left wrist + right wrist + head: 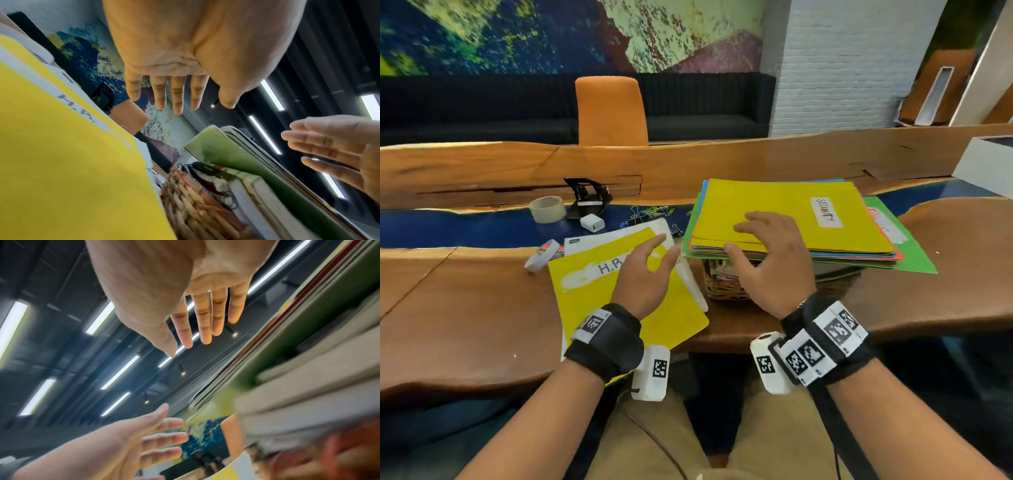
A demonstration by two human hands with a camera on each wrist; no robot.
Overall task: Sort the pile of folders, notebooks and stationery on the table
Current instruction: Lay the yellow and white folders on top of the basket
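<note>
Both hands are hovering with fingers spread and holding nothing, the right hand [767, 260] over the folder stack's [791, 219] near edge, the left hand [645, 274] above the yellow H.R. folder [592, 298], so a careless grab is risking tipping the stack, perched on a wicker basket [726, 287].
</note>
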